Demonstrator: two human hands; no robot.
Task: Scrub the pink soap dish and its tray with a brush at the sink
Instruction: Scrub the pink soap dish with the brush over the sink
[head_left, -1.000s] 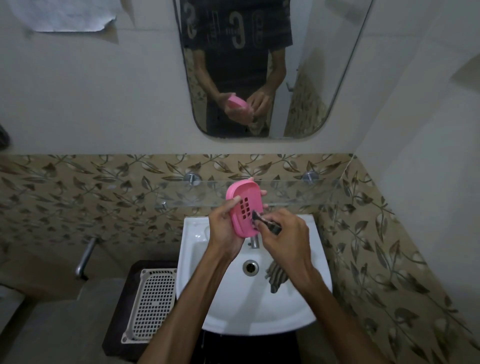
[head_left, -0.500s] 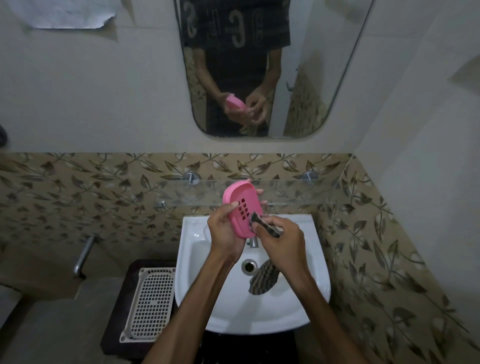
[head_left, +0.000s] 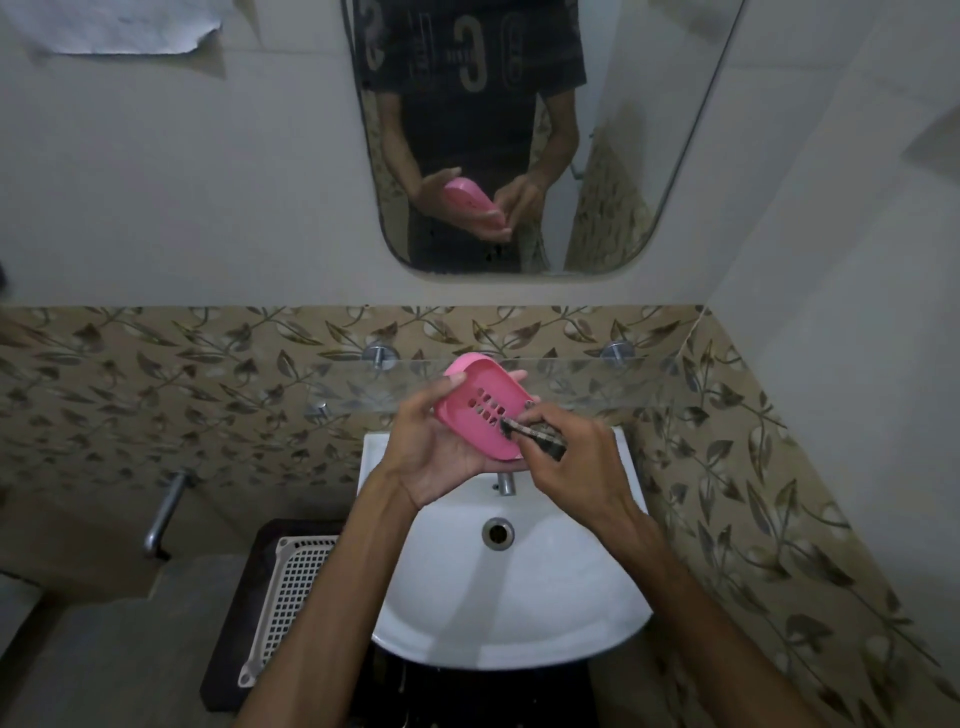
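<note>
A pink oval soap dish part (head_left: 480, 404) with slots in its middle is held above the back of the white sink (head_left: 511, 603). My left hand (head_left: 434, 447) cradles it from below, thumb on its left rim and fingertips showing past its far edge. My right hand (head_left: 571, 457) grips a dark brush (head_left: 535, 436), whose tip touches the dish near the slots. Which of the two pink pieces this is, I cannot tell.
A tap (head_left: 505, 482) stands at the sink's back and a drain (head_left: 497, 532) at its middle. A glass shelf (head_left: 597, 384) runs along the wall behind my hands. A white perforated tray (head_left: 291, 587) lies on a dark stand to the left. A mirror (head_left: 519, 130) hangs above.
The dish has tilted from nearly upright to lying flatter in my left hand. The dark patterned thing hanging below my right hand over the drain is no longer in view.
</note>
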